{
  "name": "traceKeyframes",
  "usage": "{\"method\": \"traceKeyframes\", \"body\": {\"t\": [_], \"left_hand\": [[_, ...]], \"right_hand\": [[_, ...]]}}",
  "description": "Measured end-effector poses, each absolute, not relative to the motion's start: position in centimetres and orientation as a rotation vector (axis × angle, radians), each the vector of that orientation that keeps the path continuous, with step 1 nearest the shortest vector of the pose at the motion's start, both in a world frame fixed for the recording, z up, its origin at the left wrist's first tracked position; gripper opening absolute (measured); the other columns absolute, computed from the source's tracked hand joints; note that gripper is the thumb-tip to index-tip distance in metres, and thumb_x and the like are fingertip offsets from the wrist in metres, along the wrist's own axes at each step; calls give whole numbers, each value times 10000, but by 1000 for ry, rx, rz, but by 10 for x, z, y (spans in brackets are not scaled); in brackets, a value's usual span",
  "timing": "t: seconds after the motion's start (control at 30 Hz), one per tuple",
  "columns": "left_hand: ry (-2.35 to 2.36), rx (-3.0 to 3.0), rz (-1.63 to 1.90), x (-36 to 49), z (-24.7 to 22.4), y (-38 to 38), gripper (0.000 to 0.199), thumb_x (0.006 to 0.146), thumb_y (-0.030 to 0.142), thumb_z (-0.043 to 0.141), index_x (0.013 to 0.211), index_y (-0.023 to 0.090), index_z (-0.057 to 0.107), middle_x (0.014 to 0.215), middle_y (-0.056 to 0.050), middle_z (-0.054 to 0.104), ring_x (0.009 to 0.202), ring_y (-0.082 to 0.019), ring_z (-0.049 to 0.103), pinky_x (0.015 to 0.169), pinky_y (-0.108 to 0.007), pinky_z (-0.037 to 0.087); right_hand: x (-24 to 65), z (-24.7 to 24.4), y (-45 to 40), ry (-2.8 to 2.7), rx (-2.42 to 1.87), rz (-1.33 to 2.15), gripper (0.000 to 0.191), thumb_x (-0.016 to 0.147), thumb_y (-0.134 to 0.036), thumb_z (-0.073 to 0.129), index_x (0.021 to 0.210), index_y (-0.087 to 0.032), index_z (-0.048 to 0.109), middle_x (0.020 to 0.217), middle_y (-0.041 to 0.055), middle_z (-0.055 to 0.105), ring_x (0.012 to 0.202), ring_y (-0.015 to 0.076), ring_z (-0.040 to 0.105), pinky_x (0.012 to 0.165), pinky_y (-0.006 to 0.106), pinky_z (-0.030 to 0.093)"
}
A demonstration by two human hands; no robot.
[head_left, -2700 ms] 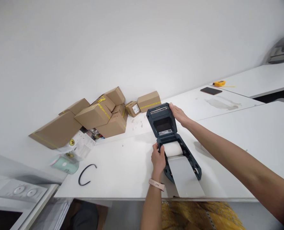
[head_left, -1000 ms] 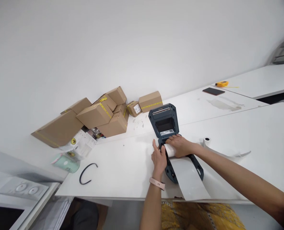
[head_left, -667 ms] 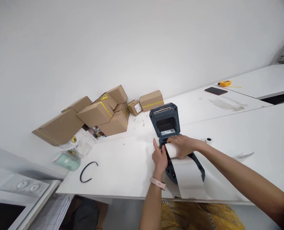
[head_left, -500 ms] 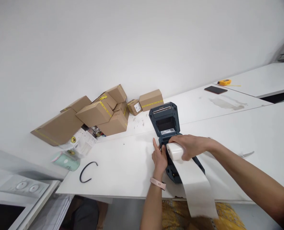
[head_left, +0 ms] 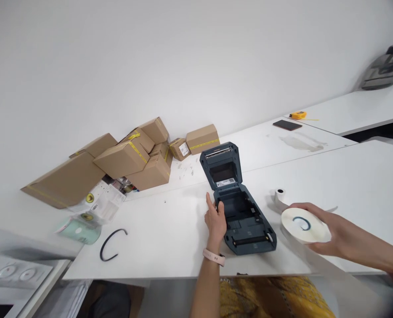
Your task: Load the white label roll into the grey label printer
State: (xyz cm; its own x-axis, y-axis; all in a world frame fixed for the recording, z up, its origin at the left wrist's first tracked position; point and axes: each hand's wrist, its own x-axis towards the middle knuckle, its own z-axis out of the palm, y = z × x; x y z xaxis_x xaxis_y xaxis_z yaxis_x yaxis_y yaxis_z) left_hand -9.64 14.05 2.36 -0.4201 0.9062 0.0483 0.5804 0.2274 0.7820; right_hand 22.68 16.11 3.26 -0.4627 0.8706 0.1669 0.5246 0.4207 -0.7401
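At the far left of the white table lies one mint-green cylindrical container (head_left: 82, 230), near one thin black C-shaped band (head_left: 106, 245). Brown cardboard boxes with yellow tape (head_left: 121, 161) stand behind them, about nine in all, though overlaps blur the count. The person's left hand (head_left: 216, 223), above one pink wristband (head_left: 214, 257), touches the left side of one dark blue-grey plastic printer (head_left: 239, 221), its lid raised. That thumb and index finger are spread apart; whether the other fingers pinch the casing, one cannot tell. Just right of the printer stands one small white paper roll (head_left: 278, 202); farther back lie one flat black phone (head_left: 287, 125) and one yellow tape measure (head_left: 298, 115). At the right, outside the printer, the person's right hand (head_left: 342, 234) grips one large white paper roll (head_left: 305, 226) between its digits, flat end showing, a blurred strip trailing downward.
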Motion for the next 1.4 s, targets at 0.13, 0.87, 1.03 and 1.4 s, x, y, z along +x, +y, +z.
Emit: {"method": "traceKeyframes", "body": {"t": [0.13,0.87,1.03,1.4], "left_hand": [[2089,1385,1062,-96,23,140,649,1028,455,349,1604,195,200,1373,-160,660,1315,-298,587,1101,-437,381],[2083,1342,1061,-96,25,139,632,1018,497,347,1587,237,264,1479,-133,582,1369,-301,538,1143,-453,347],[2090,1347,1061,-95,26,139,627,1016,480,361,1580,218,278,1435,-147,617,1349,-307,559,1128,-453,364],[2118,1348,1030,-94,28,141,618,1015,444,376,1575,201,285,1404,-155,640,1295,-310,601,1095,-445,394]], "right_hand": [[208,38,177,-2354,-1251,725,682,685,-338,694,1334,-313,483,1255,87,688,1096,365,679,896,459,554],[161,12,277,-2614,-1147,380,655,598,-434,695,1219,-272,569,1251,126,682,1257,387,573,1183,637,136],[174,14,281,-2523,-1186,585,744,717,-560,653,1396,-286,517,1425,141,609,1364,393,506,1180,629,221],[237,19,305,-2304,-1211,1077,495,676,-399,633,1142,-260,727,1184,138,755,1127,350,696,866,383,545]]}}
